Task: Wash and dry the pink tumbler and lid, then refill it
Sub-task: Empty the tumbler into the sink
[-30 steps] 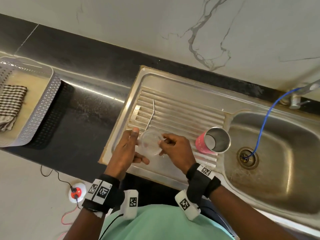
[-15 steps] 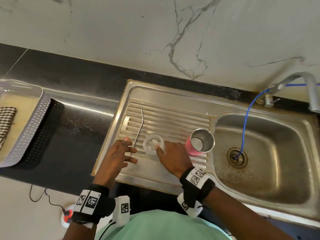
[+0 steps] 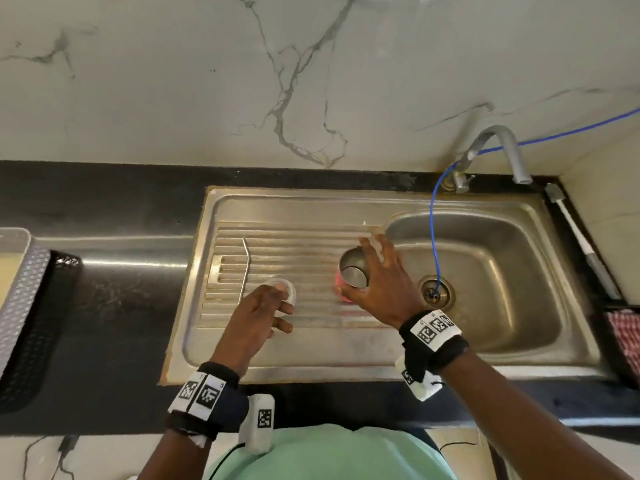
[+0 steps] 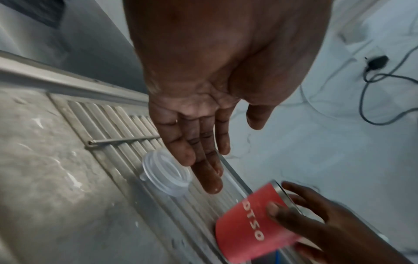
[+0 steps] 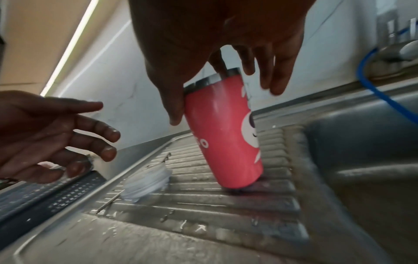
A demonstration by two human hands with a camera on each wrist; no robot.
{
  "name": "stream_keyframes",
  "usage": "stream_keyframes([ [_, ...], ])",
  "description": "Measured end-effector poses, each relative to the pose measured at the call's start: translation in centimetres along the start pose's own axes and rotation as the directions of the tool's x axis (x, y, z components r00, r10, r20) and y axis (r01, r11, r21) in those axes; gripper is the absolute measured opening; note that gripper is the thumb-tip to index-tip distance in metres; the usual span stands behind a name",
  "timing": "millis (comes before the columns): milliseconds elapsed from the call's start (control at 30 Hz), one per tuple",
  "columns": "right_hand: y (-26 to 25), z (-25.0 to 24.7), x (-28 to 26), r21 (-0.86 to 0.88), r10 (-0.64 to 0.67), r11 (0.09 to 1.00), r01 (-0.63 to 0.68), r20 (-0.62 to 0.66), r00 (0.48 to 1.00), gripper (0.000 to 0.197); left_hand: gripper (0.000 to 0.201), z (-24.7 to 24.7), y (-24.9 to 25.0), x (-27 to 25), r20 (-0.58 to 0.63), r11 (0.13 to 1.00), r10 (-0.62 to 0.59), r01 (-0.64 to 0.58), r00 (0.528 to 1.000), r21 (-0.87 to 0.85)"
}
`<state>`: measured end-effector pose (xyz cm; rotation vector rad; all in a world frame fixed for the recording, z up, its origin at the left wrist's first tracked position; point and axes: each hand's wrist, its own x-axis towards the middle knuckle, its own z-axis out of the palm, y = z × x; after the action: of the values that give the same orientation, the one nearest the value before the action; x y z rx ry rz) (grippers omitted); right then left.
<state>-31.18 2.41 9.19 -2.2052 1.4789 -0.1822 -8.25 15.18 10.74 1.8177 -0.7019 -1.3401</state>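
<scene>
The pink tumbler (image 3: 352, 273) stands tilted on the ribbed drainboard (image 3: 311, 244), open steel mouth up and base on the ribs. My right hand (image 3: 372, 268) grips it near the rim, thumb on the pink side (image 5: 224, 135) and fingers behind. The clear lid (image 3: 287, 289) lies on the drainboard to the left, seen also in the left wrist view (image 4: 167, 171). My left hand (image 3: 277, 306) hovers over the lid with straight, relaxed fingers (image 4: 203, 151) and holds nothing. A bent metal straw (image 3: 244, 268) lies left of the lid.
The sink basin (image 3: 485, 271) lies right of the tumbler, with a grey tap (image 3: 502, 147) and a blue hose (image 3: 433, 220) running into the drain. A white perforated basket (image 3: 20, 289) sits on the black counter at left. A red checked cloth (image 3: 623, 327) is at far right.
Both hands held the lid, then my right hand set it on the drainboard. It has since moved right and taken hold of the tumbler. My left hand now hovers over the lid.
</scene>
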Motion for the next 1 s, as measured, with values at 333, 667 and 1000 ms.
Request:
stream_keyframes([
  [333, 2.2, -0.2, -2.7, 0.129, -0.025, 0.991, 0.028, -0.025, 0.999, 0.104, 0.025, 6.5, 1.0, 0.3, 0.180, 0.983, 0.052, -0.082, 0.982, 0.164],
  [667, 8.3, -4.8, -7.4, 0.252, -0.028, 0.965, 0.068, -0.159, 0.987, 0.099, 0.029, 15.4, 2.0, 0.7, 0.146, 0.976, 0.072, -0.100, 0.987, 0.194],
  [1000, 15.6, -8.9, -8.1, 0.418, 0.052, 0.907, 0.040, -0.206, 0.977, 0.098, 0.021, 22.1, 1.4, 4.5, 0.089, 0.874, 0.151, -0.175, 0.985, 0.453],
])
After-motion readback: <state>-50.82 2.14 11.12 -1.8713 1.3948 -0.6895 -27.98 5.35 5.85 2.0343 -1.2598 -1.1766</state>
